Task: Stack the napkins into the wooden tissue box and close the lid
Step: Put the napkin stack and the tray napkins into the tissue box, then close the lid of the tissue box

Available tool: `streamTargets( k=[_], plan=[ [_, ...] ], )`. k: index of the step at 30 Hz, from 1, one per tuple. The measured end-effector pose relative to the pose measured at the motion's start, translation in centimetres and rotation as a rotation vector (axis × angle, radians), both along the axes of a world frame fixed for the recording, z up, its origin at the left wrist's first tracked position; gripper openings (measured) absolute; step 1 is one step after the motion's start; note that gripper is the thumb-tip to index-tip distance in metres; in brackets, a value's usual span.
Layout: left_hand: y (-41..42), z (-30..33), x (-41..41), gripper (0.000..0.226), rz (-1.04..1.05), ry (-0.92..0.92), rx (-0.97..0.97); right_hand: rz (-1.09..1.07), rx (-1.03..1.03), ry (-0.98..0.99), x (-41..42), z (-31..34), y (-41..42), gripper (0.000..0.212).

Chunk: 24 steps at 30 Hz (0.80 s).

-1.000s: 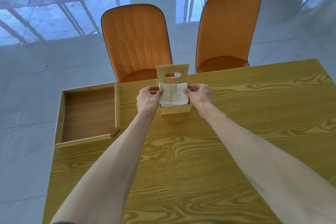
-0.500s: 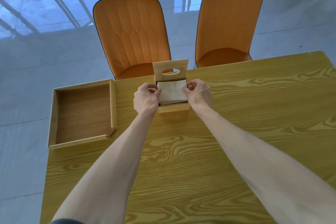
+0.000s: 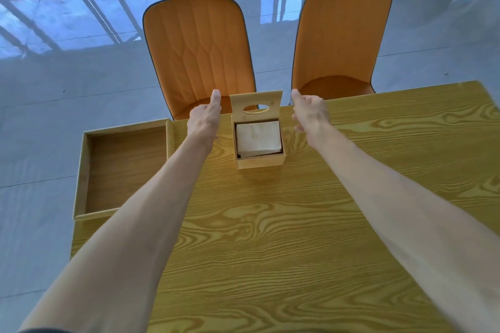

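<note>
Both hands, left (image 3: 204,116) and right (image 3: 309,113), have let go and spread empty beside the upright lid (image 3: 256,105), napkins (image 3: 257,138) seemingly settled inside the wooden tissue box (image 3: 259,161) on the bench (image 3: 297,224), though a proud corner could jam closing

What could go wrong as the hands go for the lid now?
The napkins lie slightly skewed in the tissue box; a raised corner might catch the lid as it closes. The left hand and right hand flank the upright lid, and a push could slide the unheld box.
</note>
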<state>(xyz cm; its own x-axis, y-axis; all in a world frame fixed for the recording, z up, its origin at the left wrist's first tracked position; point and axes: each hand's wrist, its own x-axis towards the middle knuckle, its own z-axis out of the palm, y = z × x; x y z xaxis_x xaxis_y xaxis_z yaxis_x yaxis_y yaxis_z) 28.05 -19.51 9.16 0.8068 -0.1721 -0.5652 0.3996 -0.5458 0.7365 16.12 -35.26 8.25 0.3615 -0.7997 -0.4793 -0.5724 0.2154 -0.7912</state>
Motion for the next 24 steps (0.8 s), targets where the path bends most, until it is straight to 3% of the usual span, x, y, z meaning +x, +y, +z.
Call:
streamTargets(
  k=[4, 9, 24],
  plan=[
    [-1.3, 2.0, 0.4, 0.076, -0.025, 0.105, -0.039, 0.061, 0.219, -0.023, 1.4, 1.8, -0.2, 0.075],
    [-1.9, 1.9, -1.0, 0.074, -0.047, 0.173, -0.048, 0.077, 0.275, -0.021, 1.9, 1.2, 0.9, 0.087],
    [3.1, 0.1, -3.3, 0.075, -0.213, 0.195, -0.027, 0.247, 0.228, -0.036, -3.8, -0.6, 2.9, 0.067]
  ],
)
